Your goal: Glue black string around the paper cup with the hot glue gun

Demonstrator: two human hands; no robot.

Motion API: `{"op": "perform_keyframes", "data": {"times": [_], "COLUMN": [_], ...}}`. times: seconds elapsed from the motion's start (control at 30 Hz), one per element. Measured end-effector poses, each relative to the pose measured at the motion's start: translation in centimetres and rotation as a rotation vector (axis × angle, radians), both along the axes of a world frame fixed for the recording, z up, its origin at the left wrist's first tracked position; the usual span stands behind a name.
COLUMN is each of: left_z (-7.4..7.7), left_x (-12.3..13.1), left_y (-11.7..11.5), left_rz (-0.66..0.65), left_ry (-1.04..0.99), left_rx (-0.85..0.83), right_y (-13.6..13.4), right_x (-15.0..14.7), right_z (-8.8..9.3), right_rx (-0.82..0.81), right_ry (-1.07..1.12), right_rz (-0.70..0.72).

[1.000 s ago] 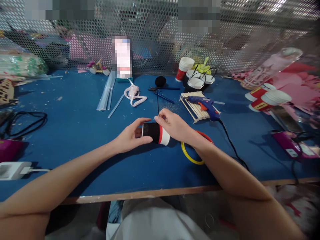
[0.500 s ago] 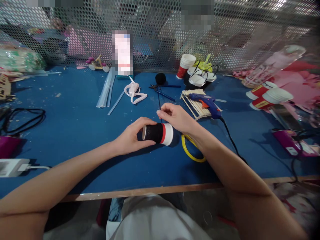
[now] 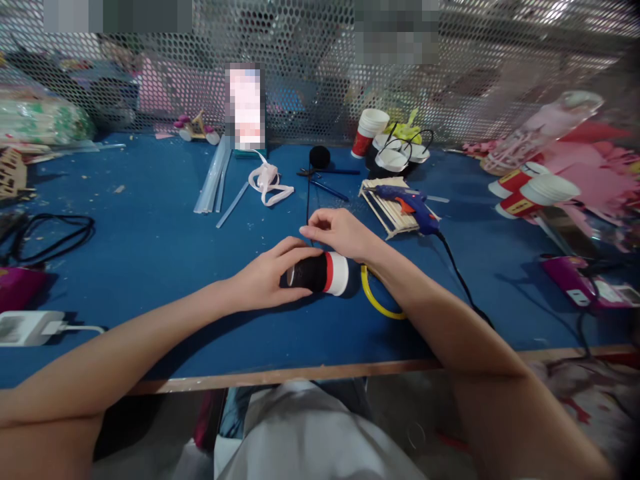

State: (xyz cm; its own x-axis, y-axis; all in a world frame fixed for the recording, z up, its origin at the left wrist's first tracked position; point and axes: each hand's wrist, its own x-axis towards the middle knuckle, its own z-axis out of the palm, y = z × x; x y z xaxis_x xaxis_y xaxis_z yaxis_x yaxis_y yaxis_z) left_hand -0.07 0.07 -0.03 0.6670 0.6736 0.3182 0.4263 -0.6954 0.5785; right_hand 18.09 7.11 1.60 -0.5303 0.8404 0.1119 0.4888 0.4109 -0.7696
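Note:
A paper cup [image 3: 320,273] lies on its side on the blue table [image 3: 150,253], most of it wrapped in black yarn, with a red band and white rim to the right. My left hand [image 3: 265,277] is curled round its narrow end, holding it. Just above the cup, my right hand [image 3: 337,232] pinches a thin black strand of yarn [image 3: 307,200] that runs up toward a black yarn ball [image 3: 319,157].
A blue glue gun [image 3: 411,205] rests on wooden sticks [image 3: 387,213], its cord trailing right. A yellow ring [image 3: 377,303] lies under my right wrist. Clear glue sticks [image 3: 215,180], pink ribbon [image 3: 269,185], stacked cups [image 3: 537,193], black cables [image 3: 47,233] and a white adapter [image 3: 27,327] are around.
My right hand has moved left and up, carrying the strand across the cup. The left hand has slid further over the cup's narrow end.

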Motion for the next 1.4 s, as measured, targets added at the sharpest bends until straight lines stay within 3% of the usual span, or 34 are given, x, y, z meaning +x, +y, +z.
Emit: {"op": "perform_keyframes", "data": {"times": [0.07,0.17,0.23,0.3,0.37,0.43,0.53,0.63,0.77,0.9,1.0,1.2,1.4], "left_z": [0.1,0.0,-0.1,-0.3,-0.5,-0.8,-1.0,-0.9,-0.6,-0.3,-0.4,-0.9,-1.1], "left_x": [0.0,-0.2,-0.3,-0.4,-0.5,-0.5,-0.6,-0.7,-0.7,-0.6,-0.6,-0.7,-0.8], "left_y": [0.1,0.4,0.6,0.9,1.1,1.3,1.5,1.7,2.1,2.1,2.0,1.4,1.5], "left_rz": [0.030,0.071,0.101,0.138,0.176,0.212,0.259,0.290,0.349,0.321,0.316,0.251,0.175], "left_ry": [0.000,-0.039,-0.081,-0.114,-0.139,-0.170,-0.230,-0.324,-0.499,-0.655,-0.592,-0.263,-0.131], "left_rx": [-0.008,-0.036,-0.051,-0.066,-0.090,-0.130,-0.284,-0.520,-0.751,-0.922,-0.816,-0.135,0.079], "right_y": [0.0,-0.1,-0.2,-0.1,0.5,1.3,2.3,2.5,2.0,1.8,2.1,2.8,2.9], "right_x": [0.3,1.8,3.5,5.8,8.2,10.2,11.8,12.0,12.2,12.9,13.3,13.8,14.2], "right_z": [0.5,2.7,4.5,5.7,5.9,5.0,3.0,1.8,1.9,2.1,2.0,1.8,1.5], "right_rx": [0.107,0.271,0.319,0.432,0.508,0.452,0.298,0.234,0.211,0.178,0.179,0.181,0.233], "right_ry": [-0.107,-0.172,-0.212,-0.274,-0.390,-0.536,-0.720,-0.742,-0.632,-0.633,-0.711,-0.750,-0.772], "right_rz": [-0.110,-0.288,-0.348,-0.506,-0.687,-0.804,-0.833,-0.811,-0.820,-0.820,-0.775,-0.695,-0.671]}}
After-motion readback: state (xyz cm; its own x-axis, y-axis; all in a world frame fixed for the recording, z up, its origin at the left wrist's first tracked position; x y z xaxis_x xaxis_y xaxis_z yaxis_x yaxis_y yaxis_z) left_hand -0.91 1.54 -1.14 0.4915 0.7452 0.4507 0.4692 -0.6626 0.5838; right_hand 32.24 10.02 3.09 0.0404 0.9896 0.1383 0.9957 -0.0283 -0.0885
